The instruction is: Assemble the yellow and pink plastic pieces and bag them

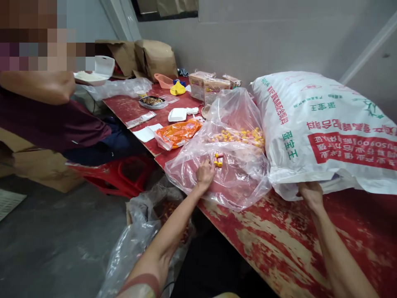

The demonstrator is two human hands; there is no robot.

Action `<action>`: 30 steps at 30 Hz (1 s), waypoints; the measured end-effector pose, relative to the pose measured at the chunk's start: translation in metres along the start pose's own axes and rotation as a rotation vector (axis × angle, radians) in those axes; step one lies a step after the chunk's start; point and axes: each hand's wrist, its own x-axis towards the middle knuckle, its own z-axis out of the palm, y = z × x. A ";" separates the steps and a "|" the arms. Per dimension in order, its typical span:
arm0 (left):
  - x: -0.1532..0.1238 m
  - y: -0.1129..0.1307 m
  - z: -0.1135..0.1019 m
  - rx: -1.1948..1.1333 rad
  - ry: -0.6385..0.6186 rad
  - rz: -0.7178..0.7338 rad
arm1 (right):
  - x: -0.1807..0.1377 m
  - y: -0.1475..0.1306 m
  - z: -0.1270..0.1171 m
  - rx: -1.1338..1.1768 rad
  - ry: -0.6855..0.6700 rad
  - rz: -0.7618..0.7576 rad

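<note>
In the lower right of the frame, the right hand [311, 194] was at the near edge of the sack [322, 103]; its fingertips were hidden, so I could not tell whether they pinched it. At centre, the left hand [205, 175] lay against the clear bag [228, 188], fingers curled together just beside some tubes [218, 160]; a hold could not be confirmed. The bag rested on the table [257, 231]. Judged limp and slippery, it was best gathered by its rim; the tubes seemed light, best taken mid-length. The sack looked bulky and soft-sided, better supported underneath. Beyond, upper left: a person [46, 111] and cartons [156, 58].
</note>
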 end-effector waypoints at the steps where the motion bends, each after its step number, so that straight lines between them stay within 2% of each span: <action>1: 0.015 0.004 0.010 0.001 -0.003 -0.020 | -0.011 0.001 -0.001 0.055 -0.003 0.037; 3: 0.035 0.007 0.025 -0.009 -0.011 -0.043 | -0.038 0.004 -0.002 0.270 -0.005 0.153; 6: 0.042 0.003 0.032 -0.028 -0.034 -0.026 | -0.083 0.004 0.002 0.762 -0.034 0.317; 9: 0.023 -0.003 0.021 -0.052 -0.041 0.031 | -0.116 -0.004 0.009 1.086 -0.101 0.357; 12: -0.019 0.000 0.003 -0.203 -0.050 0.166 | -0.134 -0.024 0.011 1.218 -0.189 0.333; 15: -0.073 0.015 -0.008 -0.447 -0.158 0.322 | -0.144 -0.048 0.007 1.211 -0.310 0.235; 18: -0.118 0.036 -0.009 -0.602 -0.269 0.354 | -0.154 -0.064 -0.002 1.075 -0.415 0.109; 20: -0.137 0.047 -0.005 -0.657 -0.304 0.360 | -0.162 -0.068 -0.009 0.961 -0.447 0.049; 24: -0.153 0.057 0.002 -0.664 -0.324 0.382 | -0.177 -0.062 -0.020 0.753 -0.437 -0.060; 30: -0.164 0.058 0.001 -0.627 -0.379 0.465 | -0.183 -0.059 -0.035 0.523 -0.399 -0.270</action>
